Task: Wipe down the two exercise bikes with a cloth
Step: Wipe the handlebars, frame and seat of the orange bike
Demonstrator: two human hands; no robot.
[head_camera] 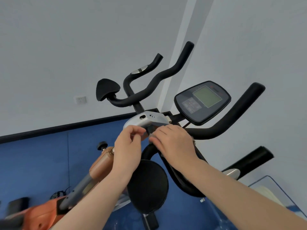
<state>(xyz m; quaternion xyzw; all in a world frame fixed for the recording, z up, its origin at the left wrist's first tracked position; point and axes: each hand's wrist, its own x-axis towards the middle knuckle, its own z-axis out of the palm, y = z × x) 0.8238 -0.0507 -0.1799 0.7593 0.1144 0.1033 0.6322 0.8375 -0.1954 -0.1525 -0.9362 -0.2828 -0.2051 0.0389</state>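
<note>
- no text, brand, number or sign can be read anywhere.
- the console (202, 102) at about 2 o'clock from the frame's centre carries a blank greenish screen, a panel of keys and small red marks along its top edge, all too blurred to make out.

A single wide-angle camera worn on the person's head gives the only view, so no second view overlaps it. It looks forward and slightly down, rolled so the dark baseboard (66, 126) slants up to the right. It sits close above the black foam handlebars (222, 123) and the grey console with its green screen (202, 102), both forearms reaching in from the near edge. Far off stand the pale grey wall (83, 39) and the blue floor (33, 163).
</note>
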